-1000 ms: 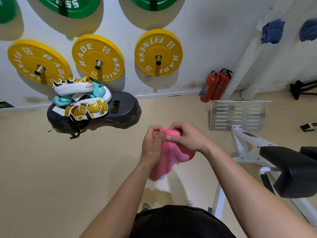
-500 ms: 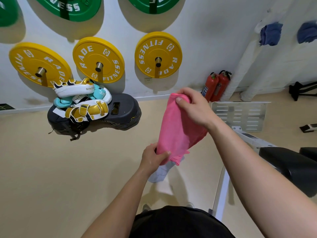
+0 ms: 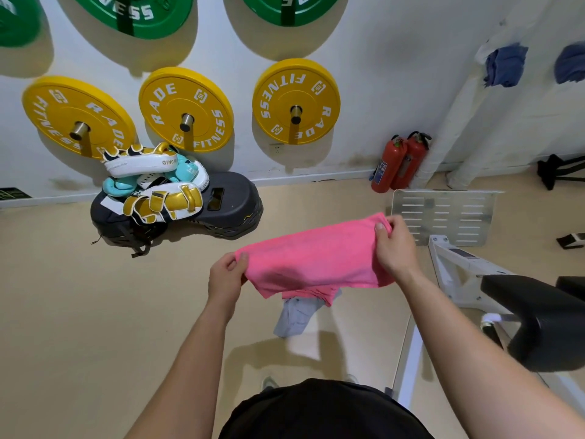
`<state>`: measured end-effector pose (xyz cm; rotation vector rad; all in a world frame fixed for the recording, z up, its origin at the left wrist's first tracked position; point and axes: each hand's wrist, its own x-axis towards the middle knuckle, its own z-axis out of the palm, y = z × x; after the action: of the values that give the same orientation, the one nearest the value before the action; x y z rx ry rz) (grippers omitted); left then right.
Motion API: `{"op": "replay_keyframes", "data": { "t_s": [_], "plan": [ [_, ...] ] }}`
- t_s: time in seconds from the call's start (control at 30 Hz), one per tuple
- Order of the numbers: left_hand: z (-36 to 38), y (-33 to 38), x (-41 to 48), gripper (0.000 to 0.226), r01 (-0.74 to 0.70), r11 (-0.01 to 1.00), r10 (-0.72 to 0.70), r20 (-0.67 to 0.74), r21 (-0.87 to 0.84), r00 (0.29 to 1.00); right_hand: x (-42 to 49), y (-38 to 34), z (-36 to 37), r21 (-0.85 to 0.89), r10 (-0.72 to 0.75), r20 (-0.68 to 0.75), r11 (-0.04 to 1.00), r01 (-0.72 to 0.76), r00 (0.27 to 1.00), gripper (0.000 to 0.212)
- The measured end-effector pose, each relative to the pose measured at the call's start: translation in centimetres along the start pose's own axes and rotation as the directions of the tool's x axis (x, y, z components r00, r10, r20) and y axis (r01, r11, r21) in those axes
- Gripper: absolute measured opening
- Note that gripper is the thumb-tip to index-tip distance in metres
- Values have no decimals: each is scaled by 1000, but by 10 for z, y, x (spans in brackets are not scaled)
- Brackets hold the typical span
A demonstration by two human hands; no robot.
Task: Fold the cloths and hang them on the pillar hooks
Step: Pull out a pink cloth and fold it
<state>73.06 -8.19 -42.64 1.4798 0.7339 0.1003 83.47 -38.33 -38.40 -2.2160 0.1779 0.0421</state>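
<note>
One pink cloth point(image 3: 316, 261) is stretched in the air between two hands, in front of the person's body and above the tan floor point(image 3: 95, 312). The left hand point(image 3: 226, 277) pinches the lower left corner between thumb and curled fingers. The right hand point(image 3: 395, 248) grips the upper right corner, thumb on the near face and fingers wrapped behind. The cloth runs on a slant, higher at the right hand, and a second layer hangs below its bottom edge. Under it shows a piece of grey-blue fabric point(image 3: 296, 315); what it is I cannot tell.

Two blue cloths point(image 3: 505, 64) point(image 3: 571, 63) hang high at the right, one near the top of each of two white pillars point(image 3: 446, 131) point(image 3: 493, 144); what holds them up is hidden.

On the wall point(image 3: 395, 42) three yellow weight plates point(image 3: 79, 117) point(image 3: 186, 109) point(image 3: 296, 101) sit in a row on pegs, and above them three green plates point(image 3: 15, 23) point(image 3: 133, 14) point(image 3: 288, 7) are cut off by the top edge. Two red fire extinguishers point(image 3: 384, 167) point(image 3: 411, 160) stand side by side at the foot of the nearer pillar. A pile of boxing pads point(image 3: 158, 185) – white, gold and teal – rests on one black base point(image 3: 234, 198) against the wall. One slotted metal plate point(image 3: 443, 213) lies just beyond the right hand, and one black seat pad point(image 3: 538, 312) sits at the right on a white frame point(image 3: 456, 267)
</note>
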Motion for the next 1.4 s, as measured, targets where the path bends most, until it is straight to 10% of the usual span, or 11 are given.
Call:
{"op": "replay_keyframes", "data": {
  "t_s": [0.2, 0.37, 0.5, 0.67, 1.03, 1.27, 1.4],
  "plan": [
    [20, 12, -1, 26, -75, 992, 95, -200, 103, 975, -30, 17, 18, 107, 80, -23, 991, -77, 997, 16],
    [50, 3, -11, 10, -125, 967, 100, 120, 224, 988, -32, -9, 20, 38, -180, 212, 984, 176, 961, 13],
    [77, 4, -17, 57, -262, 933, 118, 476, 248, 871, -28, -35, 17, -42, -281, 433, 943, 331, 856, 16],
    [97, 14, -18, 46, -324, 914, 123, 594, 245, 795, -15, -54, 7, 46, -353, 527, 920, 388, 773, 13],
    [36, -16, 7, 21, -184, 880, -19, 420, 438, 907, 39, -63, -28, 93, -316, -7, 945, 315, 949, 8],
    [18, 2, 21, 9, 37, 998, -44, 147, 50, 988, 30, -12, -12, -18, -33, -103, 999, 31, 994, 22],
    [37, 21, 18, 21, -107, 956, 129, -63, 273, 990, 1, 8, 16, 54, 13, -98, 999, -7, 995, 17]
  ]
}}
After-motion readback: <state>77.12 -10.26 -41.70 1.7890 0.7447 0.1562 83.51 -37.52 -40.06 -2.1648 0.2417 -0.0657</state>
